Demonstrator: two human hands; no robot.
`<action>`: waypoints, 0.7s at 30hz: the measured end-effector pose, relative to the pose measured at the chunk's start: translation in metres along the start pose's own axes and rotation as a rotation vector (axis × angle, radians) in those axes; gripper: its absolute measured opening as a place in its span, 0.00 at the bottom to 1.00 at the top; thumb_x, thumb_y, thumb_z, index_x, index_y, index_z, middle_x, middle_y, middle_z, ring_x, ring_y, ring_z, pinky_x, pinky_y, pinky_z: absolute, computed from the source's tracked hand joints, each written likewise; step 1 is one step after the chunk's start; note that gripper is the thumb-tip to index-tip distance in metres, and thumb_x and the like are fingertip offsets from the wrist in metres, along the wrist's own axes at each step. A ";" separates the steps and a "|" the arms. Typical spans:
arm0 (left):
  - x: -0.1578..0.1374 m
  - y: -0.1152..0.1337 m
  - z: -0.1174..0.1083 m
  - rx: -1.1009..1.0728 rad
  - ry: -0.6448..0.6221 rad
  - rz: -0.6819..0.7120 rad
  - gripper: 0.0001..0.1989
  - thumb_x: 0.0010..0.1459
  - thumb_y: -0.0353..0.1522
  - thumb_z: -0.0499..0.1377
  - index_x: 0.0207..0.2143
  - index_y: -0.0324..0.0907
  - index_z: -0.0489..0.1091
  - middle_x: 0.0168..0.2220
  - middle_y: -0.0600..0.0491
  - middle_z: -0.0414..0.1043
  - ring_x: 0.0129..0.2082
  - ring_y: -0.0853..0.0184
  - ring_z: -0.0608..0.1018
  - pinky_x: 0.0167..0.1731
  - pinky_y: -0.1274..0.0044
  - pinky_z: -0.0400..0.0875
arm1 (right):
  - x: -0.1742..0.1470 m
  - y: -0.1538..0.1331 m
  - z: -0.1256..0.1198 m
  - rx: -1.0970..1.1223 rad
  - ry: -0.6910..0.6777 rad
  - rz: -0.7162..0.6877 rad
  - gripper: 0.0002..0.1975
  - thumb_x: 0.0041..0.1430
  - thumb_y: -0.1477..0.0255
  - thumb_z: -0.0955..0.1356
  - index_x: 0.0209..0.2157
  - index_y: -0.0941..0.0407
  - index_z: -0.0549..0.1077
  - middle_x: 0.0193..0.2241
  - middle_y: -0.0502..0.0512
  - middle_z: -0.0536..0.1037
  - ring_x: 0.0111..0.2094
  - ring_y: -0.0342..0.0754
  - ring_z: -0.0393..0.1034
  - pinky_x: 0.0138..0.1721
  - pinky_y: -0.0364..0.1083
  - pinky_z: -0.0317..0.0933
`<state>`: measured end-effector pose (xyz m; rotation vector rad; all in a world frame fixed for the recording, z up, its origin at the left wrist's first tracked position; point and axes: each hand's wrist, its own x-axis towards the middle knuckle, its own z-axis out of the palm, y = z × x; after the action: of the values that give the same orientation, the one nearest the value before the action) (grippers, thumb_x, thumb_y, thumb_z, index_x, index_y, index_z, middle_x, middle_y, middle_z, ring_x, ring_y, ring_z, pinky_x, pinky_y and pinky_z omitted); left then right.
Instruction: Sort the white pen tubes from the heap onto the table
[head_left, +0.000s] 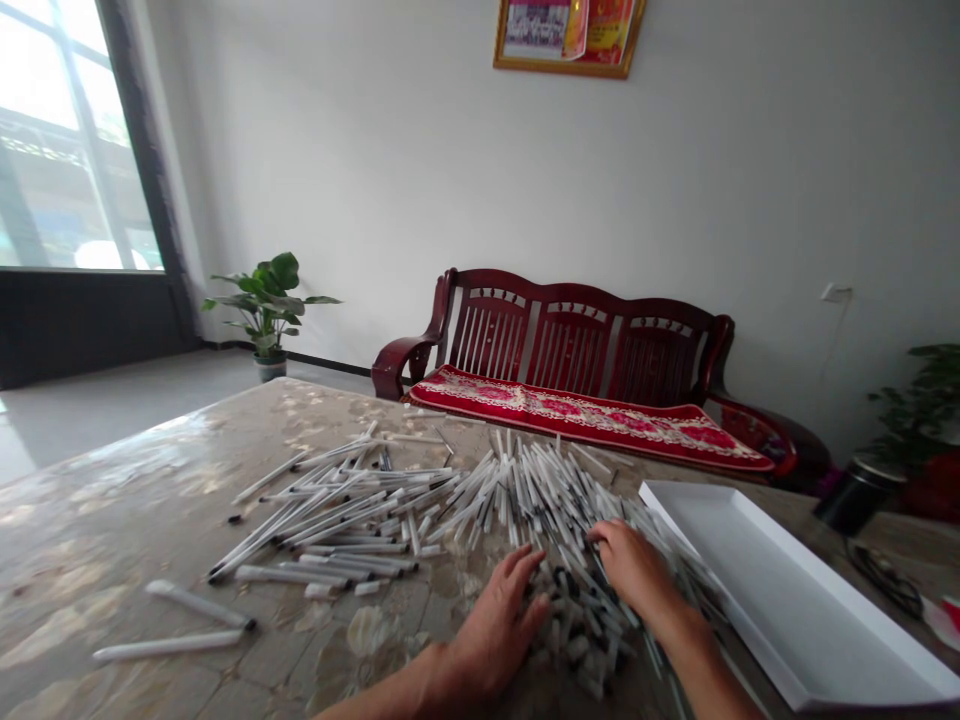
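My left hand (499, 615) rests low beside a heap of small pale caps (574, 635). Its fingers are spread, the thumb is apart, and I see nothing held in it. Across the heap, my right hand (634, 570) reaches over the edge of a big pile of white pens (532, 490). Its fingers are bent but apart, touching or just above the pens; their tips are partly hidden. Further left lies a looser spread of pens (337, 515), many with dark ends. Two thicker white pens (169, 645) lie separately near the front left.
A shallow white box (795, 590) stands right of my right hand. Behind it are a black cylinder (859, 495) and a dark cable (885, 580). The patterned tabletop (135, 540) extends left. Beyond are a red wooden bench (570, 340) and a potted plant (270, 300).
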<state>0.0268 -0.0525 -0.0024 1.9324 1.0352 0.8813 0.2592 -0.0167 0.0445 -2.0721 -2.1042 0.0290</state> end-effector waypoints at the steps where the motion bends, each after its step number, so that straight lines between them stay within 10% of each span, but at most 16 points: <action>1: 0.002 -0.004 -0.001 0.004 0.048 -0.006 0.25 0.59 0.33 0.54 0.60 0.42 0.63 0.62 0.43 0.62 0.62 0.59 0.65 0.62 0.65 0.58 | 0.005 -0.004 0.000 -0.025 0.030 -0.003 0.18 0.59 0.80 0.59 0.41 0.53 0.78 0.43 0.54 0.79 0.44 0.46 0.72 0.44 0.41 0.58; 9: 0.011 -0.030 -0.023 0.044 0.332 0.007 0.19 0.55 0.27 0.53 0.48 0.43 0.72 0.53 0.45 0.71 0.55 0.59 0.72 0.58 0.63 0.64 | 0.029 -0.032 0.011 -0.211 0.021 -0.100 0.18 0.59 0.82 0.61 0.43 0.53 0.77 0.41 0.58 0.76 0.44 0.50 0.71 0.41 0.44 0.59; 21: 0.012 -0.032 -0.034 -0.010 0.387 0.017 0.14 0.56 0.28 0.52 0.40 0.45 0.75 0.45 0.48 0.76 0.48 0.60 0.76 0.53 0.67 0.67 | 0.017 -0.015 0.022 -0.016 0.173 -0.122 0.15 0.65 0.76 0.58 0.42 0.54 0.75 0.42 0.56 0.77 0.43 0.47 0.72 0.42 0.42 0.60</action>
<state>-0.0070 -0.0196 -0.0108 1.8033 1.2303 1.3017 0.2414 0.0028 0.0271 -1.8766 -2.1257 -0.1783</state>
